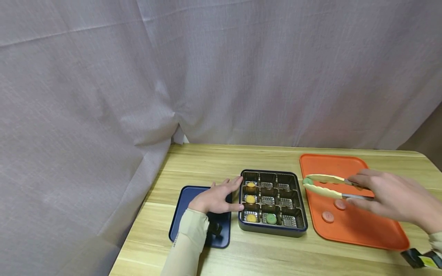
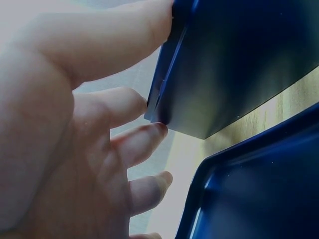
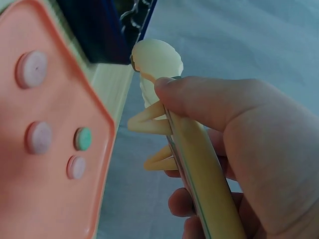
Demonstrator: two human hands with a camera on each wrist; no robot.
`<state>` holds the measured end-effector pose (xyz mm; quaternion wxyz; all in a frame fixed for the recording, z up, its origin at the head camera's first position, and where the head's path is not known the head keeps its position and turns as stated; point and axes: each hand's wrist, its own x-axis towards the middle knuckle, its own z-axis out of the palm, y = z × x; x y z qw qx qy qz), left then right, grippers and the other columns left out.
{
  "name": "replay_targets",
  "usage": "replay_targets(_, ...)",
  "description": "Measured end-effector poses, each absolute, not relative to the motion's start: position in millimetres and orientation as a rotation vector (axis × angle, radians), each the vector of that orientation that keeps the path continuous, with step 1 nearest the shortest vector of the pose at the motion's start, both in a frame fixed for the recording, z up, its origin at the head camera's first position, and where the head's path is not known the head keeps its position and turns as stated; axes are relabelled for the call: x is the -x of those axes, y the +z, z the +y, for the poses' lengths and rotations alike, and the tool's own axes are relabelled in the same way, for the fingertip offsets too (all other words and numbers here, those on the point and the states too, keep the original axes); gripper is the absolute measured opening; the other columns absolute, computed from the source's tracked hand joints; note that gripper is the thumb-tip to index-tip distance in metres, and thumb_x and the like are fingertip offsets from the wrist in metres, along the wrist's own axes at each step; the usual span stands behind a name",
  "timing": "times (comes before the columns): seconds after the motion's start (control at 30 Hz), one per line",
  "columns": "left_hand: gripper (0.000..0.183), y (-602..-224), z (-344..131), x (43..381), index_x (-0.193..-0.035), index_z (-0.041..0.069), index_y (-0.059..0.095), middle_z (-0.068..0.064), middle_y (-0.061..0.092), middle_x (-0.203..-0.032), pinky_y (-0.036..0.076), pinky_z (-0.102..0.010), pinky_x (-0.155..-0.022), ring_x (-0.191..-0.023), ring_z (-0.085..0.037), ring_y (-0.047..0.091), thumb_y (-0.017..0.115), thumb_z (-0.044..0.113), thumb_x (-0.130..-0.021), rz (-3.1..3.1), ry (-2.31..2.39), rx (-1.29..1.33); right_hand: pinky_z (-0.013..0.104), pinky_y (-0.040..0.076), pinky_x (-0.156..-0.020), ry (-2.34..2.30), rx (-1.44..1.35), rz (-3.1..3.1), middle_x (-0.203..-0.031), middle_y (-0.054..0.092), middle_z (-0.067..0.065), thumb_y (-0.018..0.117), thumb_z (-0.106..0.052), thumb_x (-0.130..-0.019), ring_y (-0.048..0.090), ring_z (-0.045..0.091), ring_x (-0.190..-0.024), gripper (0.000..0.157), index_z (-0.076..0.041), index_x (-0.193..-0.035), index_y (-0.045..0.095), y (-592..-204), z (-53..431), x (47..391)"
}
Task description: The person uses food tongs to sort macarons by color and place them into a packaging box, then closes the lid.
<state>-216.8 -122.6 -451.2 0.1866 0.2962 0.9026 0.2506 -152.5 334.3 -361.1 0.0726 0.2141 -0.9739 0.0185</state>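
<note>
My right hand (image 1: 390, 191) grips a pair of tongs (image 1: 324, 189) with cream scalloped tips. Between those tips is a green macaron (image 1: 307, 181), held over the tray's left edge, beside the box. The dark blue box (image 1: 272, 230) has a black divided insert with several compartments. Yellow macarons (image 1: 250, 199) fill its left column, and a green macaron (image 1: 271, 219) lies in the front middle compartment. With fingers spread, my left hand (image 1: 217, 197) touches the box's left side; in the left wrist view its thumb and fingertips (image 2: 158, 129) are right at the rim.
An orange tray (image 1: 366, 234) on the right carries pink macarons (image 1: 328, 217); the right wrist view also shows a green macaron (image 3: 83, 139) on it. A flat dark blue lid (image 1: 188, 199) lies under my left forearm. Grey curtain (image 1: 241, 76) hangs behind the wooden table (image 1: 262, 253).
</note>
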Motion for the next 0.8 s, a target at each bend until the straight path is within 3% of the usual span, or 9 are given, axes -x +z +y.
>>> replay_targets(0.17,0.097,-451.4,-123.0,216.8,-0.171,0.024,0.012,0.004,0.013,-0.176,0.006,-0.068,-0.126,-0.162,-0.036,0.011,0.068,0.056,-0.098,2.539,0.707,-0.834,0.033,0.049,-0.060,0.076,-0.663,-2.917,-0.107,0.070,-0.009,0.082,-0.069,-0.078,0.054,-0.001,-0.073,0.066,-0.016,-0.118,0.079,-353.3,318.1,153.3)
replay_targets(0.4,0.097,-450.2,-122.2,217.4,-0.171,0.022,0.013,0.002,0.014,-0.177,0.007,-0.068,-0.126,-0.162,-0.036,0.012,0.068,0.056,-0.098,2.544,0.697,-0.834,0.027,0.044,-0.055,0.118,-0.788,-2.899,-0.104,0.065,-0.015,0.089,-0.047,-0.082,0.048,-0.007,-0.070,0.052,-0.016,-0.122,0.078,-354.2,298.5,156.5)
replay_targets(0.53,0.097,-448.8,-122.2,216.8,-0.171,0.022,0.013,0.002,0.014,-0.176,0.006,-0.068,-0.126,-0.162,-0.036,0.012,0.068,0.055,-0.098,2.541,0.700,-0.831,0.027,0.045,-0.055,0.144,-0.860,-2.857,-0.106,0.066,-0.013,0.089,-0.044,-0.082,0.051,-0.006,-0.072,0.052,-0.013,-0.123,0.078,-357.8,287.5,157.8)
replay_targets(0.7,0.097,-449.4,-122.2,216.0,-0.171,0.023,0.013,0.002,0.014,-0.176,0.007,-0.068,-0.126,-0.162,-0.037,0.013,0.067,0.056,-0.098,2.546,0.698,-0.828,0.027,0.048,-0.056,0.173,-0.939,-2.801,-0.103,0.065,-0.017,0.088,-0.043,-0.084,0.055,-0.007,-0.073,0.042,-0.018,-0.116,0.078,-363.9,274.0,160.2)
replay_targets(0.8,0.097,-449.9,-121.6,215.8,-0.171,0.023,0.013,0.001,0.014,-0.177,0.008,-0.068,-0.126,-0.162,-0.037,0.013,0.067,0.057,-0.098,2.550,0.693,-0.829,0.026,0.043,-0.052,0.187,-0.960,-2.824,-0.100,0.061,-0.020,0.087,-0.044,-0.085,0.051,-0.010,-0.068,0.041,-0.019,-0.116,0.078,-366.6,266.7,160.7)
